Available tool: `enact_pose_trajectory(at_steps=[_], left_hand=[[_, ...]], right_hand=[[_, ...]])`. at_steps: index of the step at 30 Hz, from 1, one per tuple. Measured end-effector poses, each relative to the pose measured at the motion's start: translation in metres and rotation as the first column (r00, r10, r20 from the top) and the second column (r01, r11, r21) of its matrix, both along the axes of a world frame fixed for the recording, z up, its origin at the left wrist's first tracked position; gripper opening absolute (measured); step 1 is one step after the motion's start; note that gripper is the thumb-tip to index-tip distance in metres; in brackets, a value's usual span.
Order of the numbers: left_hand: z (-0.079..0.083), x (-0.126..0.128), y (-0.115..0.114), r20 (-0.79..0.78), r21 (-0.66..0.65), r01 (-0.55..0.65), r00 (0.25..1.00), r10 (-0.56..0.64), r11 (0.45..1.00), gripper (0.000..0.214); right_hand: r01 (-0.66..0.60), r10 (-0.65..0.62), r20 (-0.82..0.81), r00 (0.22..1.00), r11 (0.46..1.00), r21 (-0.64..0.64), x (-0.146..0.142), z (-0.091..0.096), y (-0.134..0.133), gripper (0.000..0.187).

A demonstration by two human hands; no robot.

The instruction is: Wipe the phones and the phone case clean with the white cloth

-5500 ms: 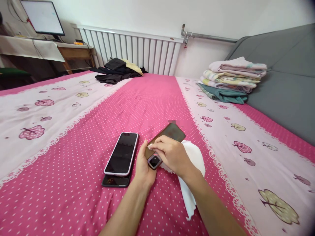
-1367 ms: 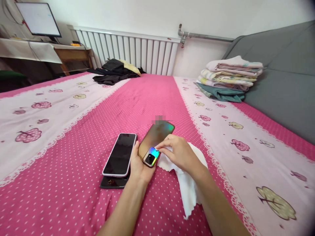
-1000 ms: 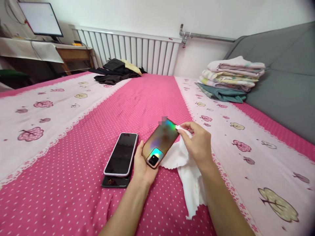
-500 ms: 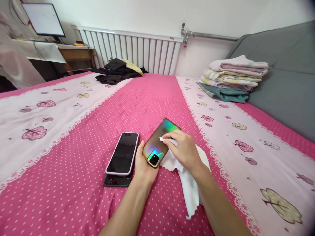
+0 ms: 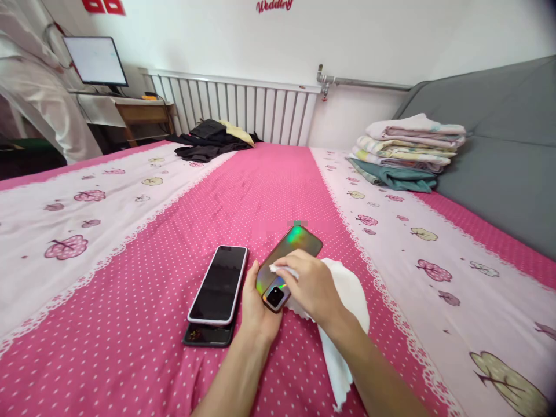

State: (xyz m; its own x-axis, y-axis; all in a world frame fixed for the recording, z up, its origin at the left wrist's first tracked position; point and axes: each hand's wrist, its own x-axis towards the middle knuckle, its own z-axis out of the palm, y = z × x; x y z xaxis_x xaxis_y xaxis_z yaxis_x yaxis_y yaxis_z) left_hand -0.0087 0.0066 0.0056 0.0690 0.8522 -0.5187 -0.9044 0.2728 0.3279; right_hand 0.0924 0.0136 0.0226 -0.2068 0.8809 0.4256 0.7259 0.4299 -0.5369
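Note:
My left hand (image 5: 255, 304) grips a phone with an iridescent back (image 5: 292, 248) by its near end, camera side up, just above the pink dotted bedsheet (image 5: 278, 191). My right hand (image 5: 309, 286) presses a white cloth (image 5: 345, 295) onto the phone's back, close to the camera block, fingers pinched on the cloth. The rest of the cloth hangs down over the sheet beside my right forearm. Left of my left hand a phone with a pale rim (image 5: 219, 283) lies screen up, stacked on a black phone (image 5: 207, 335).
A pile of folded linens (image 5: 408, 152) sits at the far right by a grey headboard (image 5: 499, 145). Dark clothes (image 5: 208, 142) lie at the far edge before a white radiator (image 5: 243, 109). A monitor (image 5: 96, 61) stands on a desk at far left, beside a person in white (image 5: 39, 104).
My right hand has slid the cloth from the phone's far end back toward the camera block. The view has tilted up, and a person in white has come into sight at far left.

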Motion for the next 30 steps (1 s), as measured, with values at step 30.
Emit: enact_pose_trajectory(at_steps=[30], left_hand=[[-0.003, 0.01, -0.007, -0.187, 0.016, 0.062, 0.981, -0.058, 0.998, 0.023]], right_hand=[[0.343, -0.337, -0.069, 0.939, 0.929, 0.137, 0.046, 0.001, 0.022, 0.016]])
